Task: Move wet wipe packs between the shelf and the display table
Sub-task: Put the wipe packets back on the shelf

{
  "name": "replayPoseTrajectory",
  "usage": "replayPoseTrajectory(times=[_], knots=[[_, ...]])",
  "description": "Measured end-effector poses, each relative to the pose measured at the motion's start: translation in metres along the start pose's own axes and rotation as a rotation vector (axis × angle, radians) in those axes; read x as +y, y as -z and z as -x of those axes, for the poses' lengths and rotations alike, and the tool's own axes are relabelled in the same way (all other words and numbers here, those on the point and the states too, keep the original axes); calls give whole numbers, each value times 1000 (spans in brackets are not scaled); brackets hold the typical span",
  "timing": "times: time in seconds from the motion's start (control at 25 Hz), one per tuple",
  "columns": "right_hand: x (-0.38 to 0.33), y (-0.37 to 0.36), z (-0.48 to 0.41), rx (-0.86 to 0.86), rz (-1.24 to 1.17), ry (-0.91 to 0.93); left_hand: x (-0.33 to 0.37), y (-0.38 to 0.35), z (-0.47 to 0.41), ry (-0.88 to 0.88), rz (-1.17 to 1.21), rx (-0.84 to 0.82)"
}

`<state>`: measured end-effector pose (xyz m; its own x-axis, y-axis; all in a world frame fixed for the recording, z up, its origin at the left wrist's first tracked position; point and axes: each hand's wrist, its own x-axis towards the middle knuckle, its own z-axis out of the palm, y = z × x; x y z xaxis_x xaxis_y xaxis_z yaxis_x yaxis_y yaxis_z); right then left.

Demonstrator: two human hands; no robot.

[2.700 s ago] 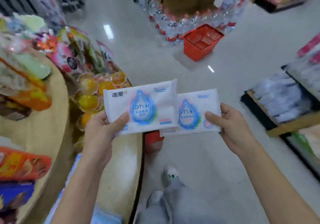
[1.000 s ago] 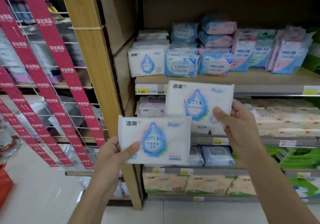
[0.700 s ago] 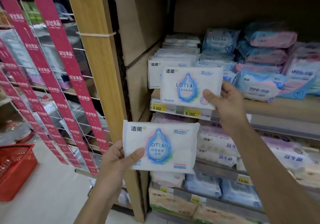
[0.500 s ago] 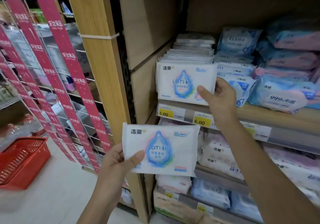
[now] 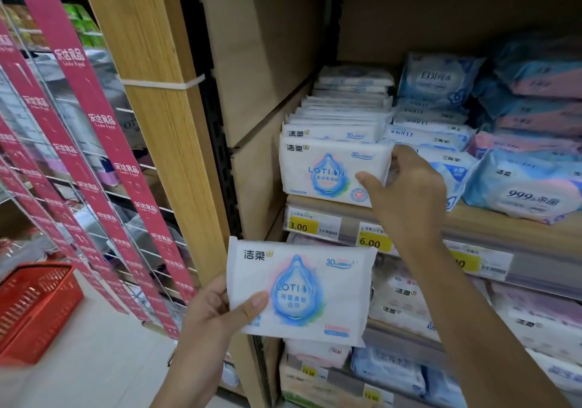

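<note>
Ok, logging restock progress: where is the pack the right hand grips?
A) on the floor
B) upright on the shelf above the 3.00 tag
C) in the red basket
B: the right hand pinches the wet wipe pack standing on the shelf, above the 3.00 tag; the left hand holds the other pack.

A red basket (image 5: 34, 310) sits on the pale floor (image 5: 94, 360) at the near left. Pink strips (image 5: 94, 130) with white print hang slanting over a wire rack (image 5: 108, 196) on the left. Right of them stands a wooden post (image 5: 157, 124) with a white tie (image 5: 163, 84) round it. Yellow price tags read 3.00 (image 5: 304, 225) and 6.00 (image 5: 373, 240). Blue packs (image 5: 522, 187) lie at the right, with pink-and-blue packs (image 5: 541, 83) stacked farther back.
</note>
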<state>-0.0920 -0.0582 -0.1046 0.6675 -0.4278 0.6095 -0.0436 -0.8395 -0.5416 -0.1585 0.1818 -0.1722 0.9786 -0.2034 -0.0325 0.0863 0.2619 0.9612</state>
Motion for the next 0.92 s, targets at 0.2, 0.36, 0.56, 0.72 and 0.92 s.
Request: replayPoseTrajectory(times=[0.2, 0.36, 0.56, 0.72, 0.92], knots=[[-15, -6, -15, -33, -32, -80, -2, 4, -8, 1, 7, 0], [-27, -8, -29, -65, 101, -181, -3, 4, -10, 20, 22, -18], [-33, -4, -37, -123, 206, -140, -2, 0, -14, 0, 16, -41], [-12, 39, -17, -164, -299, -174, 2, -19, -20, -23, 90, -37], [11, 77, 40, -418, -672, -299, 9, -57, -41, -121, 143, -34]])
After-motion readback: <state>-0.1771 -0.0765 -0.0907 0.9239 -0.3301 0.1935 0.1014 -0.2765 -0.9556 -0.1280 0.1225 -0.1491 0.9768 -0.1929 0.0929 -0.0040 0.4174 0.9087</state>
